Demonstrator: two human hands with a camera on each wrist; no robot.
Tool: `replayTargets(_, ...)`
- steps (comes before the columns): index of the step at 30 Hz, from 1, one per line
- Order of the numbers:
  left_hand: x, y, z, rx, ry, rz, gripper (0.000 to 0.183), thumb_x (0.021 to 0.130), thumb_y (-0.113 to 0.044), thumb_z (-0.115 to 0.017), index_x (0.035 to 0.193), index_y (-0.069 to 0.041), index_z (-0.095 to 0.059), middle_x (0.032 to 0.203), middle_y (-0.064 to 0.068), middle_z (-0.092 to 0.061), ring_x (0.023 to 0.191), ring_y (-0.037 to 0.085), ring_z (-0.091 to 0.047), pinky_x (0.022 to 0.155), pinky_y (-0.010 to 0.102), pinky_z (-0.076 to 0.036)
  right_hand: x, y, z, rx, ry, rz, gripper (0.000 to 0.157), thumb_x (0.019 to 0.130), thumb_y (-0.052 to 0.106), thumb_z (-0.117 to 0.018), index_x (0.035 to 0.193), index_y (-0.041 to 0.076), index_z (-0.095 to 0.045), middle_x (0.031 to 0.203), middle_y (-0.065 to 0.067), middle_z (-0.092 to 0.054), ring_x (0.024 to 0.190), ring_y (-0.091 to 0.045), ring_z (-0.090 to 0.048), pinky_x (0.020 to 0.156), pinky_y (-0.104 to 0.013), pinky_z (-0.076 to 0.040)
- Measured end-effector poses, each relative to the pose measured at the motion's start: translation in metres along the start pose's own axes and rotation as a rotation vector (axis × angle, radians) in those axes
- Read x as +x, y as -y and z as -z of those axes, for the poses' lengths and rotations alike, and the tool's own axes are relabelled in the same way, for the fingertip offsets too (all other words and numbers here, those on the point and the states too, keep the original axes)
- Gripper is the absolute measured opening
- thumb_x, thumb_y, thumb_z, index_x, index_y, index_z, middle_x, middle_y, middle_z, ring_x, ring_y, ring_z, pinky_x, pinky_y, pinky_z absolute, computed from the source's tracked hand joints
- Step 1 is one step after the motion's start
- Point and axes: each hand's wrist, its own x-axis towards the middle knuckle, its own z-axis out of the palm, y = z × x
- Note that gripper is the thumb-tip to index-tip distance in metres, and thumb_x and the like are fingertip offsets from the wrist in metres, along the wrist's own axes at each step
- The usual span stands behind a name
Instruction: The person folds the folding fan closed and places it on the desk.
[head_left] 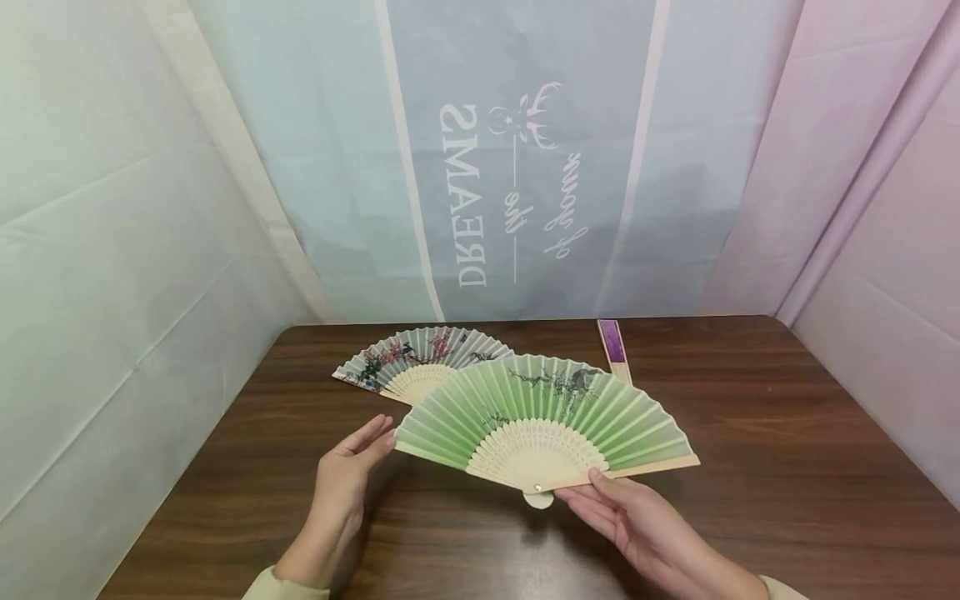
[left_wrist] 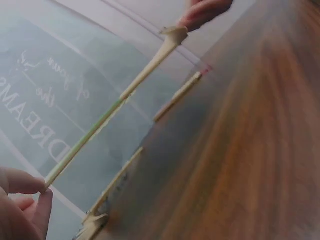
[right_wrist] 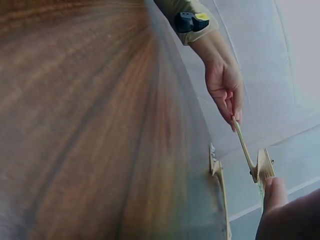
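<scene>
A green folding fan (head_left: 543, 417), spread wide, is held up over the dark wood-grained counter (head_left: 795, 475) between a person's two hands. Its pleated leaf is vivid green near the ribs and pales toward a whitish, finely zigzag outer edge; a dark branch print (head_left: 573, 383) runs across the upper middle, with a smaller, fainter sprig lower on the left. Below the leaf, pierced cream ribs (head_left: 537, 450) gather to a small shiny rivet (head_left: 537, 488), with a rounded cream end beneath it, and a plain pale outer stick (head_left: 652, 467) edges the right side. The left wrist view shows the fan nearly edge-on, thin and clear of the counter. The right hand (head_left: 637, 512) grasps it just right of the rivet, thumb over the outer stick and fingers underneath. The left hand (head_left: 345, 475) pinches the leaf's left corner between thumb and fingers. Behind, a greyish fan (head_left: 423, 354) with pink and dark floral printing lies spread on the counter, partly covered from view by the green one; farther right lies a folded purple fan (head_left: 613, 343), its near end hidden. A pale blue-grey cloth (head_left: 517, 42) with mirrored white lettering hangs beyond.
</scene>
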Motion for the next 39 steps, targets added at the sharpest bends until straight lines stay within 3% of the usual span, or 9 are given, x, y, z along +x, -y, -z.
replayTargets(6,0.006,-0.006,-0.004,-0.189,0.087,0.103,0.042,0.088,0.001,-0.057,0.128,0.011,-0.046,0.102,0.003,-0.068,0.092,0.007,-0.065,0.088,0.022,-0.053,0.007,0.005,-0.006,-0.056,-0.049,0.041,0.022,0.1,0.016,-0.042,0.11,-0.001,-0.051,0.108,-0.014,-0.067,0.106,-0.017,-0.062,0.098,-0.027,-0.047)
replayTargets(10,0.007,-0.007,-0.009,-0.288,0.136,0.145,0.033,0.093,0.001,-0.049,0.124,0.011,-0.044,0.094,0.003,-0.065,0.09,0.01,-0.064,0.088,0.023,-0.054,0.011,0.007,-0.008,-0.068,-0.067,0.063,0.021,0.1,0.015,-0.041,0.109,0.0,-0.051,0.107,-0.013,-0.068,0.105,-0.016,-0.062,0.098,-0.027,-0.047)
replayTargets(18,0.008,-0.01,-0.029,-0.374,0.075,0.098,0.029,0.093,-0.002,-0.051,0.119,0.0,-0.038,0.096,-0.004,-0.06,0.087,0.003,-0.061,0.083,0.015,-0.053,0.027,0.009,-0.021,-0.099,-0.148,0.112,0.02,0.098,0.016,-0.045,0.108,-0.002,-0.049,0.102,-0.012,-0.069,0.102,-0.017,-0.064,0.097,-0.029,-0.048)
replayTargets(25,0.008,-0.012,-0.046,-0.557,0.073,0.08,0.028,0.093,-0.002,-0.051,0.12,0.0,-0.042,0.095,-0.001,-0.065,0.093,0.008,-0.064,0.09,0.02,-0.051,0.041,0.012,-0.03,-0.14,-0.266,0.153,0.014,0.097,0.016,-0.047,0.099,0.001,-0.049,0.098,-0.01,-0.07,0.098,-0.017,-0.066,0.096,-0.033,-0.049)
replayTargets(32,0.001,-0.003,-0.068,-0.547,0.087,0.085,0.028,0.094,-0.004,-0.05,0.118,0.004,-0.039,0.099,0.005,-0.063,0.095,0.011,-0.064,0.093,0.024,-0.05,0.056,0.009,-0.032,-0.139,-0.39,0.184,0.017,0.097,0.013,-0.048,0.103,-0.003,-0.047,0.096,-0.012,-0.07,0.097,-0.021,-0.066,0.097,-0.037,-0.049)
replayTargets(39,-0.004,0.007,-0.087,-0.547,0.103,0.071,0.032,0.096,-0.005,-0.046,0.123,0.008,-0.035,0.109,0.012,-0.056,0.101,0.015,-0.061,0.096,0.028,-0.049,0.068,0.006,-0.03,-0.147,-0.415,0.231,0.031,0.097,0.01,-0.046,0.119,-0.011,-0.041,0.097,-0.011,-0.065,0.099,-0.021,-0.064,0.098,-0.036,-0.048)
